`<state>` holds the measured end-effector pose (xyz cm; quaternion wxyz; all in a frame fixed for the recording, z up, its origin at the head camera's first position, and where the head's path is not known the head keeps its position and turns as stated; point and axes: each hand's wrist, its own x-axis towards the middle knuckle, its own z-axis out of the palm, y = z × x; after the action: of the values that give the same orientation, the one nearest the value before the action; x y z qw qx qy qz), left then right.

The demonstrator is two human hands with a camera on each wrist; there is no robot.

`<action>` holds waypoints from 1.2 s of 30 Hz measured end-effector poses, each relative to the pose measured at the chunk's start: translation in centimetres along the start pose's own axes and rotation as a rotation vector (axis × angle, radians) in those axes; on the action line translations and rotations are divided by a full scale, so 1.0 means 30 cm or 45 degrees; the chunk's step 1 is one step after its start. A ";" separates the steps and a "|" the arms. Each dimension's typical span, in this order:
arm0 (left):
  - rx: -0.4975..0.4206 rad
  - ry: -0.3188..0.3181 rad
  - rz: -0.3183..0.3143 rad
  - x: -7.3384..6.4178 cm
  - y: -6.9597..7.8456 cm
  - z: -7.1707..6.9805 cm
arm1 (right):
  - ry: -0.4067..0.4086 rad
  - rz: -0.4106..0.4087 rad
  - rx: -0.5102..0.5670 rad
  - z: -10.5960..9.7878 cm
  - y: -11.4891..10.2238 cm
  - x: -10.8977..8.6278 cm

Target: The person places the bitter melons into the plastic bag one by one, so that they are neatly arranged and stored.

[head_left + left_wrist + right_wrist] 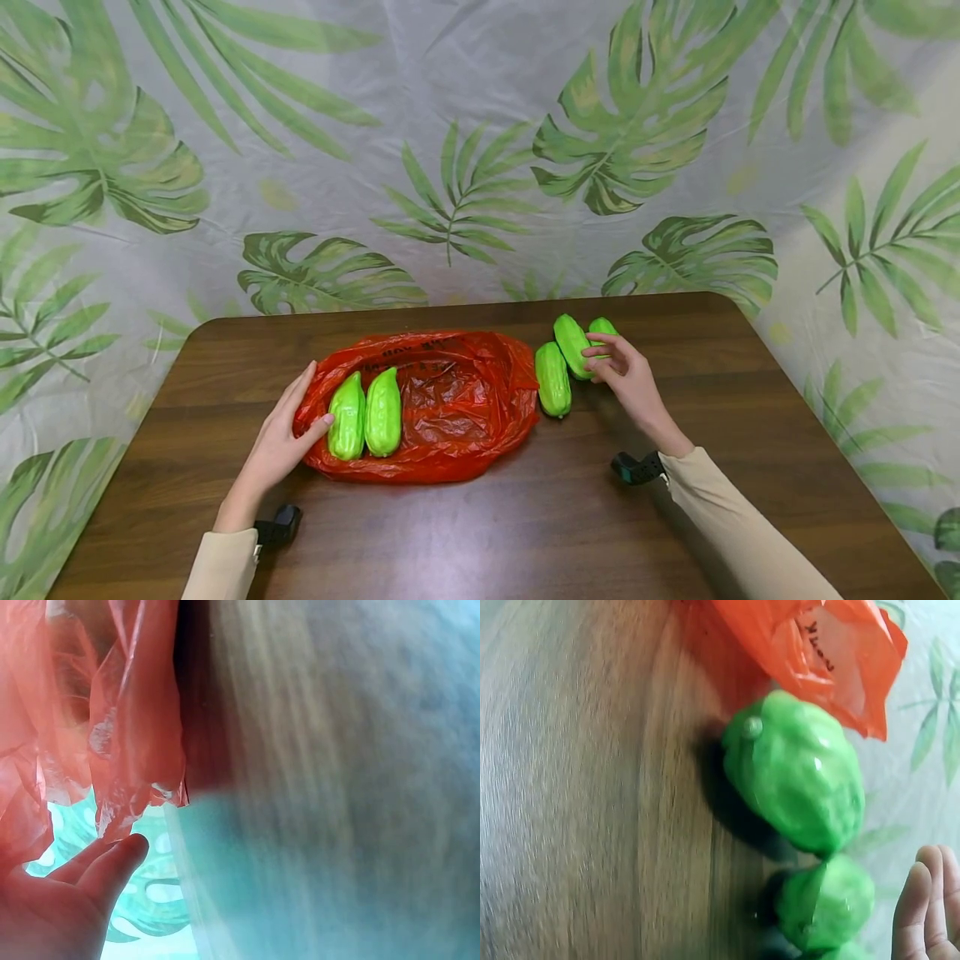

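Note:
A red plastic bag (450, 462) lies spread with its mouth up, two glossy green gourds (383, 414) side by side at its left end. My left hand (279, 437) is at the bag's left edge, thumb over the rim near the outer gourd and fingers extended along the outside. In the left wrist view, red film (142, 712) hangs beside the fingertips. My right hand (628, 379) hovers by three more gourds right of the bag, its loosely bent fingers overlapping the farthest one (602, 327). Its fingers (913, 900) show beside the ribbed gourds (795, 772) in the right wrist view.
A brown wooden table (420, 542) carries everything, its far edge just behind the bag and gourds. Beyond it hangs a pale leaf-patterned cloth (480, 167). Black wrist-worn devices (637, 468) sit below both hands.

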<state>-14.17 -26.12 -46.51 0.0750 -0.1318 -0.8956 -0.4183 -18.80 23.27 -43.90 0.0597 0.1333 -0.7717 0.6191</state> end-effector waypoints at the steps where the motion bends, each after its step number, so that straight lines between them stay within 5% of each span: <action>1: 0.002 -0.001 0.000 0.000 0.000 0.000 | 0.010 0.001 -0.005 -0.005 0.001 0.000; 20: 0.006 -0.003 -0.013 -0.006 0.000 0.000 | 0.233 -0.050 -0.011 -0.086 0.054 0.028; 36: 0.008 -0.019 -0.018 0.001 0.009 0.001 | 0.308 0.104 -0.063 -0.137 0.113 0.054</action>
<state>-14.10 -25.93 -46.31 0.0657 -0.1282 -0.8983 -0.4151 -21.61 27.72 -45.74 0.1305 0.0247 -0.7786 0.6133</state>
